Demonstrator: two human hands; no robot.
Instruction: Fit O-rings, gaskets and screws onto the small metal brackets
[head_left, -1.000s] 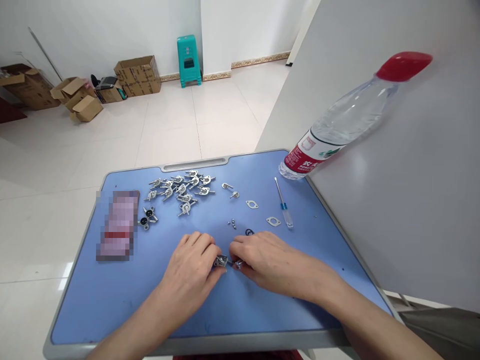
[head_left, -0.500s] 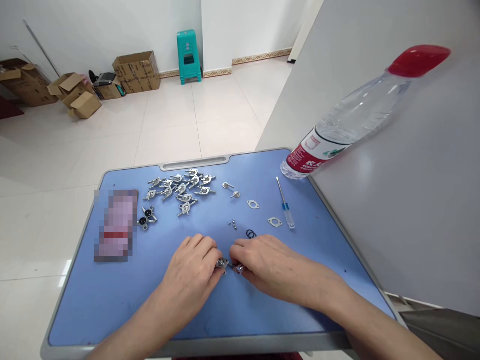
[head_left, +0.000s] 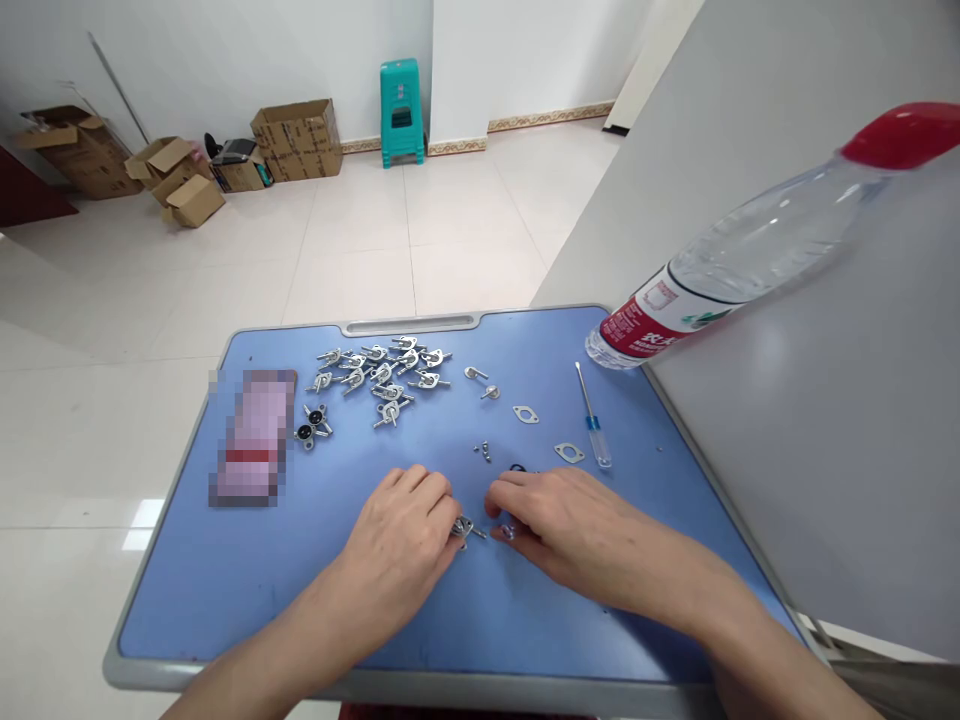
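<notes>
Near the front of the table, my left hand (head_left: 409, 525) is closed on a small metal fuel valve (head_left: 463, 530), with its flange and a short tube showing past the fingertips. Just to the right, my right hand (head_left: 559, 515) is curled around a screwdriver (head_left: 508, 531); only a bit of its clear, reddish handle shows, and its shaft is hidden. A small gap separates the two hands. Beyond my right hand lie black rubber rings (head_left: 517, 468), partly covered by it. Several tiny screws (head_left: 486, 452) are scattered ahead of the hands.
Several similar valves (head_left: 382, 373) cluster at the back, and two with black centres (head_left: 316, 416) lie left. Two levers (head_left: 490, 393), two flat plates (head_left: 569, 453) and a blue-clear screwdriver (head_left: 595, 430) lie right. A water bottle (head_left: 660, 310) stands by the panel; a blurred pinkish object (head_left: 259, 430) lies left.
My right hand has drawn away from the valve with the screwdriver, widening the gap between the hands. The camera view has shifted slightly, so the table appears further right.
</notes>
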